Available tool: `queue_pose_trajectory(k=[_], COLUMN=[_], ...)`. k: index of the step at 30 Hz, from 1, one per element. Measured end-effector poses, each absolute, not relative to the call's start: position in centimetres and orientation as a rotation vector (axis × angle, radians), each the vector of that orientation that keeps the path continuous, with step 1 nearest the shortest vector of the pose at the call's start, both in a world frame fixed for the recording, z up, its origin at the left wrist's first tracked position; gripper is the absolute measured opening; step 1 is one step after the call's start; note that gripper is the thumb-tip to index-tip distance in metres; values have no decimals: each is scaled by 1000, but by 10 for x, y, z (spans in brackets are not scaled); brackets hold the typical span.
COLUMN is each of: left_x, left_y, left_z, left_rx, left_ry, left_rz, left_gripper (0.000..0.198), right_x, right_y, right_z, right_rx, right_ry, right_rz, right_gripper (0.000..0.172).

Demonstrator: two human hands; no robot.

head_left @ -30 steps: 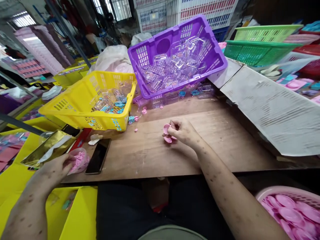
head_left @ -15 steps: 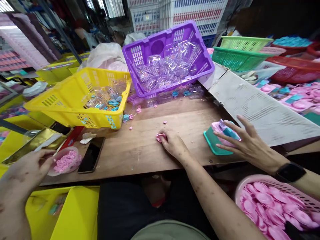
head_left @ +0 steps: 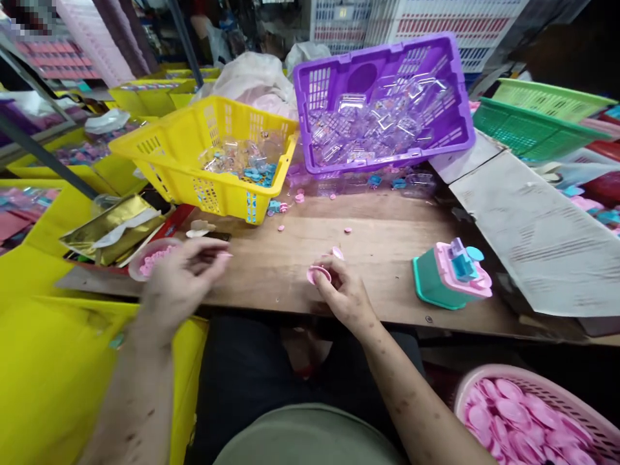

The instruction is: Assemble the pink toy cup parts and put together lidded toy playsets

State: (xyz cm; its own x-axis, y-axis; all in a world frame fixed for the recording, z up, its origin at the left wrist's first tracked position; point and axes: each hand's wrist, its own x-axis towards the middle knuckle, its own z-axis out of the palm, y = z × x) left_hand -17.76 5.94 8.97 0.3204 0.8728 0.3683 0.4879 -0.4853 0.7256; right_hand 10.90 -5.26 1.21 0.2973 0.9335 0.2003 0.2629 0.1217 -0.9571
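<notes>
My left hand (head_left: 184, 278) is raised over the table's front left, its thumb and fingertips closed on a small pink piece (head_left: 225, 255). Behind its wrist sits a small bowl of tiny pink parts (head_left: 154, 258), partly covered by the hand. My right hand (head_left: 345, 290) is near the middle of the table, with thumb and fingers pinching a round pink plastic piece (head_left: 317, 276). Another pink piece (head_left: 338, 252) shows just beyond the right fingers. A small pink disc (head_left: 347, 230) lies on the wood farther back.
A yellow basket (head_left: 194, 187) and a tilted purple crate (head_left: 382, 161) of clear cases stand behind. To the right is a teal box with a pink and blue top (head_left: 440, 281), beside a cardboard flap (head_left: 537, 226). A pink basket (head_left: 484, 374) of pink pieces sits lower right.
My left hand has left the bowl and come right, carrying a small pink piece. Another person's hand has gone from the teal box. The view has turned left.
</notes>
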Motion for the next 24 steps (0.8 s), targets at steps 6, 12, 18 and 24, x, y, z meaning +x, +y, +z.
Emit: queue_pose_trajectory(k=[6,12,18,24], left_x=[-109,-104,-97,-94], left_y=[32,29,28,29], left_z=[34,13,16,20], left_rx=[2214,2174,2221,2258], left_ry=[593,458,425,469], left_rz=[1038,1022,1012,954], left_gripper=[8,26,26,7], right_x=[98,96,97,99], right_y=[-59,-61,-62,-61], right_z=[6,10,8,6], right_rx=[-1465,-1485,-1480,-1469], right_ry=[-1283,-1233,-1224,-1184], right_rz=[813,946,913,973], right_gripper=[25,23,26,25])
